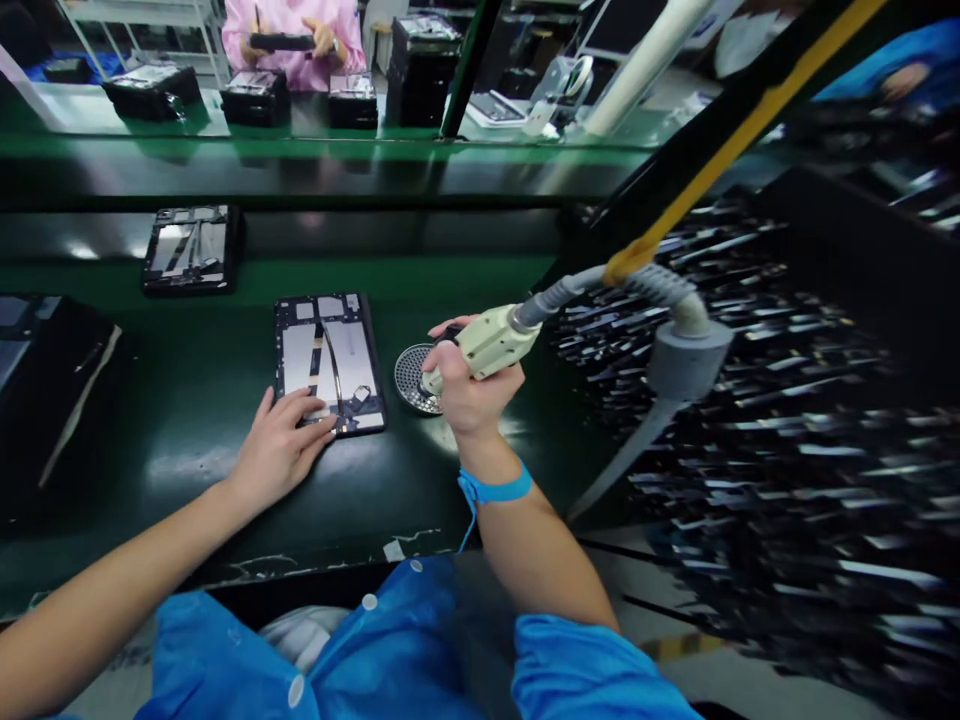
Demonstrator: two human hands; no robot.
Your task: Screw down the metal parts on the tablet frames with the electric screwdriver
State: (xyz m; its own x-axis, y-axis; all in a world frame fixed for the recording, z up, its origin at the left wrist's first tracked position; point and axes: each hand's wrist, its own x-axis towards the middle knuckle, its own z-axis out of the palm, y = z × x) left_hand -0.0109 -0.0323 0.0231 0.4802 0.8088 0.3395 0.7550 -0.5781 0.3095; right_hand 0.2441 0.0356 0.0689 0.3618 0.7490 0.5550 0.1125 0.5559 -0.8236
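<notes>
Right at the centre of the green bench lies the opened tablet chassis, back cover off, flat on the mat, its long side running away from the person. The left hand is on its near-left corner, at about seven o'clock of the chassis: fingers spread flat, pressing down on the frame, palm on the bench, not wrapped around anything. At three o'clock of the chassis, just beside it, sits a small round perforated dish. Over that dish hangs the right hand, clenched around the cream-coloured electric screwdriver, whose nose points down toward the dish; whether the tip touches it I cannot tell. A blue wrist strap circles that wrist.

From the tool's rear a grey cable arcs toward two o'clock, hooked up by a yellow cord.

Further out, at eleven o'clock, a second open chassis rests well apart on the bench. At nine o'clock a dark tray fills the left edge. At three o'clock the right side is a blur of dark, shiny parts. At twelve o'clock, across the far bench, a person in a pink coat holds a dark device, with stacked black units lined up in front.
</notes>
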